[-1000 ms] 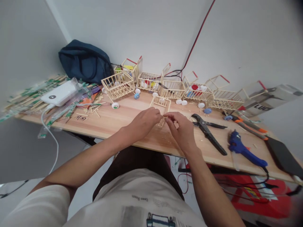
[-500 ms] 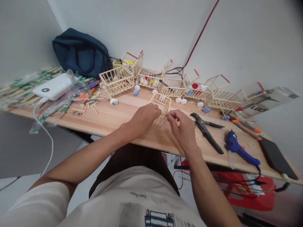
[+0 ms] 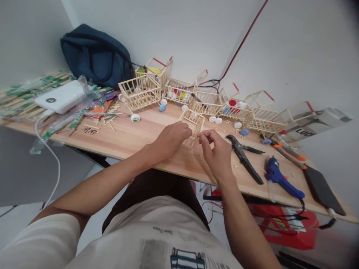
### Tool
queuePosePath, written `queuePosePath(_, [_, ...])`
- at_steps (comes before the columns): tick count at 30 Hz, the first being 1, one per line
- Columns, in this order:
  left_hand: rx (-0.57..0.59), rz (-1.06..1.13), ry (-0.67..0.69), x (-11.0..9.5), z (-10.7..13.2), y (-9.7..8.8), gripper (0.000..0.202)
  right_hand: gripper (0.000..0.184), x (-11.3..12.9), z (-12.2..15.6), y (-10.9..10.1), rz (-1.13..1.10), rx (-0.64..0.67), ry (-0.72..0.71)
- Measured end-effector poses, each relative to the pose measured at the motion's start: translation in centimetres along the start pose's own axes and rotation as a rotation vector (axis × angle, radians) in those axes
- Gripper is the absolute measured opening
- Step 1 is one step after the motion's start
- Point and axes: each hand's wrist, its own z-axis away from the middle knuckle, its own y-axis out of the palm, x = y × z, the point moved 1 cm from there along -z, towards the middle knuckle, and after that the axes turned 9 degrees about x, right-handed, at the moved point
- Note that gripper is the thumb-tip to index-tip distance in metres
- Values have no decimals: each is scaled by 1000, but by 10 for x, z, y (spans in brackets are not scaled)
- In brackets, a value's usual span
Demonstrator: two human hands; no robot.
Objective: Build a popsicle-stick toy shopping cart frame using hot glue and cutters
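A small open frame of pale wooden sticks stands on the table before me, partly covered by my fingers. My left hand is closed on its left side, with the fingertips hidden from view. At the frame's right side, my right hand has thumb and forefinger pinched together. Whatever lies between those fingertips is too small to make out. Behind the frame stand several miniature shopping carts built of sticks, among them one cart with bottle-cap wheels and another cart.
Right of my hands lie black cutters, a blue glue gun, orange-handled pliers and a dark phone-like slab. On the left are a white power bank, bagged sticks and cut pieces. A blue bag leans against the wall.
The camera view has shifted slightly. Both hands stay at the stick frame in nearly the same pose, and nothing on the table has visibly been moved.
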Motion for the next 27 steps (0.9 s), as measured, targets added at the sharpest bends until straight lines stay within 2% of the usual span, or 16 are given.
queuePosePath(11, [16, -6, 2, -3, 2, 0, 18, 16, -1, 3, 0, -31, 12, 11])
queuePosePath(16, [26, 11, 7, -9, 5, -11, 20, 17, -3, 5, -1, -32, 5, -8])
queuePosePath(22, [-2, 113, 165, -12, 17, -22, 22, 17, -6, 6, -2, -67, 12, -5])
queuePosePath(27, [-76, 84, 193, -7, 29, -18, 22, 18, -6, 6, -2, -93, 9, -3])
